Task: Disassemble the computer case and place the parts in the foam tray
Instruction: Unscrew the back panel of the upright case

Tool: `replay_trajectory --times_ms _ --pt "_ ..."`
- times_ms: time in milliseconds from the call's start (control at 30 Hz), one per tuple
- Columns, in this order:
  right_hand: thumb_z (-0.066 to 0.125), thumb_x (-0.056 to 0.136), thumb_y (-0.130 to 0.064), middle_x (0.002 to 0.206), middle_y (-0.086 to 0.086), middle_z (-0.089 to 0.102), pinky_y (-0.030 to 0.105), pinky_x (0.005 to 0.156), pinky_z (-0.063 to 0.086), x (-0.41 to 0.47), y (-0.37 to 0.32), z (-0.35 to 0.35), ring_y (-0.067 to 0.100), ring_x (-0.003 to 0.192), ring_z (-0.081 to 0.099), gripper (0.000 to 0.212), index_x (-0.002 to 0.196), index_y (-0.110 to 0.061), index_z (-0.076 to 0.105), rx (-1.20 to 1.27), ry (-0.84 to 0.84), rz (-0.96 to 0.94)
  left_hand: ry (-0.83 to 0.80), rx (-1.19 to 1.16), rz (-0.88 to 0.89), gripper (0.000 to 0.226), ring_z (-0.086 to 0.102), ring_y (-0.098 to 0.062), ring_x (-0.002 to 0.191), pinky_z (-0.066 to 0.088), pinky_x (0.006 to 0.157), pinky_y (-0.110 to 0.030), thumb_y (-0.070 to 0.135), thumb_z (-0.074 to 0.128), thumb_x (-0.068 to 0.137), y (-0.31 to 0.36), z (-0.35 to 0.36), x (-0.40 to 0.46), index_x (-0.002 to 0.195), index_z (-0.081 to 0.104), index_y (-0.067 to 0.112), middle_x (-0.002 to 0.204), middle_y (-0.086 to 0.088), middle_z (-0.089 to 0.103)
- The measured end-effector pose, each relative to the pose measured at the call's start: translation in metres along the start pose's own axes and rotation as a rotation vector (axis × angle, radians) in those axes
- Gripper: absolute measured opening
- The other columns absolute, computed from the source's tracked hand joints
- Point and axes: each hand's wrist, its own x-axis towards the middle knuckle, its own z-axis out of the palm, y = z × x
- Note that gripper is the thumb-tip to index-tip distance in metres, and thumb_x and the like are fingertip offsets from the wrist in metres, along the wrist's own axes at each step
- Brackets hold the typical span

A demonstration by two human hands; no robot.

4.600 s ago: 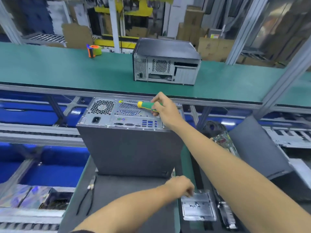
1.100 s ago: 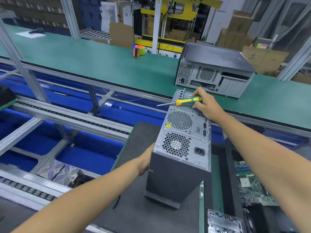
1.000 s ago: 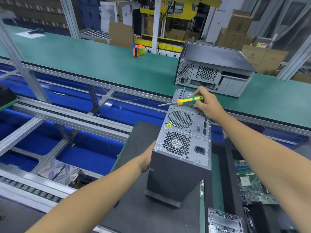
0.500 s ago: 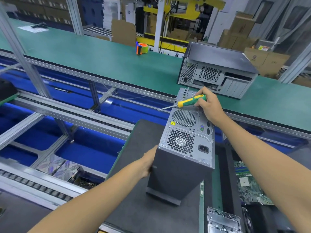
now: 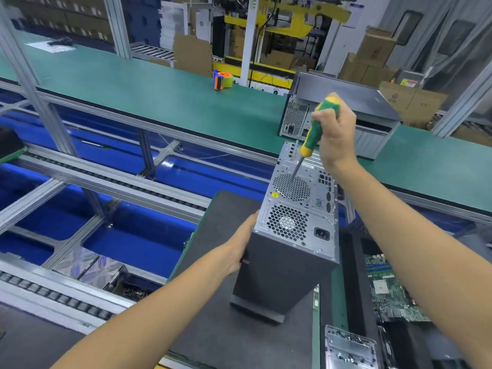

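A dark grey computer case (image 5: 279, 272) stands on end on a dark foam mat (image 5: 229, 334), its silver rear panel (image 5: 300, 206) facing up. My left hand (image 5: 243, 245) presses against the case's left side, its fingers hidden behind the edge. My right hand (image 5: 336, 134) grips a green and yellow screwdriver (image 5: 316, 129) above the panel. The screwdriver is nearly upright, and its tip points down at the upper fan grille. To the right, a foam tray (image 5: 348, 262) holds a green motherboard (image 5: 391, 291).
A second computer case (image 5: 346, 113) and an orange and green tape dispenser (image 5: 223, 80) sit on the green conveyor belt (image 5: 149, 83) behind. A metal bracket (image 5: 348, 347) lies at the bottom right. Roller rails and blue bins run along the left.
My right hand has lifted and swung the screwdriver from lying sideways to nearly upright, tip down over the rear panel. My left hand stays on the case's side.
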Motion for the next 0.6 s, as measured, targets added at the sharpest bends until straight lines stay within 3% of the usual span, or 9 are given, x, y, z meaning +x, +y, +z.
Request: replay_trajectory --times_ms 133,300,400,600 --pt "0.058 0.079 -0.028 0.067 -0.008 0.044 0.026 0.06 0.038 -0.021 -0.016 0.028 0.012 0.062 0.037 0.016 0.069 -0.022 0.047 -0.05 -0.148 -0.032 -0.061 -0.008 0.031 0.081 0.071 -0.016 0.115 0.061 0.083 -0.032 0.1 0.05 0.067 0.005 -0.006 -0.008 0.125 0.07 0.046 0.128 0.006 0.072" --pt "0.058 0.077 -0.036 0.071 0.003 0.039 0.026 0.059 0.037 -0.045 -0.012 0.045 0.015 0.063 0.036 0.026 0.071 -0.014 0.046 -0.046 -0.139 0.04 -0.158 -0.032 0.095 0.083 0.063 -0.014 0.127 0.051 0.101 -0.037 0.093 0.048 0.075 0.001 -0.013 -0.021 0.142 0.056 0.044 0.138 0.006 0.066" --pt "0.059 0.077 -0.036 0.069 -0.001 0.038 0.025 0.058 0.035 -0.052 -0.009 0.045 0.013 0.061 0.034 0.026 0.07 -0.017 0.043 -0.023 -0.117 0.067 -0.169 -0.071 0.123 0.086 0.056 -0.019 0.135 0.043 0.115 -0.043 0.083 0.056 0.078 -0.002 -0.015 -0.022 0.15 0.046 0.036 0.146 0.004 0.059" --pt "0.059 0.076 -0.036 0.069 -0.003 0.038 0.037 0.065 0.036 -0.06 -0.006 0.045 0.022 0.067 0.033 0.024 0.069 -0.019 0.043 -0.023 -0.056 0.1 -0.193 -0.056 0.141 0.075 0.058 -0.026 0.133 0.044 0.114 -0.048 0.072 0.055 0.088 0.0 -0.015 -0.024 0.148 0.047 0.027 0.14 -0.005 0.065"
